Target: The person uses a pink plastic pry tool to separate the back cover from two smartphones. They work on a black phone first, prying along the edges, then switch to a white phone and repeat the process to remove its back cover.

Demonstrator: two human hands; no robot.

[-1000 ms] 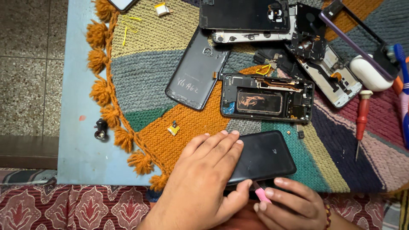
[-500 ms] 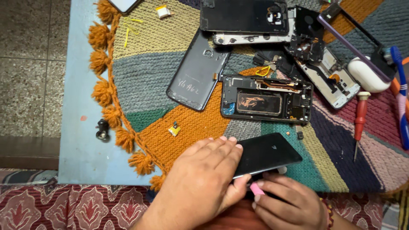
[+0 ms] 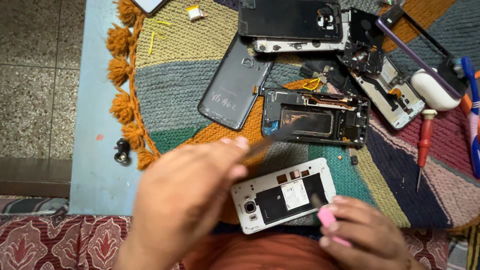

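A phone (image 3: 285,195) with a white inner frame lies back-up and uncovered on the woven mat, near the front edge. My left hand (image 3: 190,200), blurred by motion, hovers just left of it. It pinches a thin dark back cover (image 3: 280,135) that shows only as a streak slanting up to the right. My right hand (image 3: 362,237) rests at the phone's lower right corner and holds a small pink pry pick (image 3: 327,217) against that edge.
A colourful round mat (image 3: 190,85) with orange tassels covers a blue table (image 3: 95,100). On it lie a grey back cover (image 3: 235,90), an opened black phone body (image 3: 315,117), more phone parts at the top, a red screwdriver (image 3: 425,145), a white case (image 3: 435,90) and a blue toothbrush (image 3: 470,115).
The dark back panel that lay under my left hand has come off the phone, baring its white inner frame. My left hand has lifted with the panel; the right hand stays at the corner.
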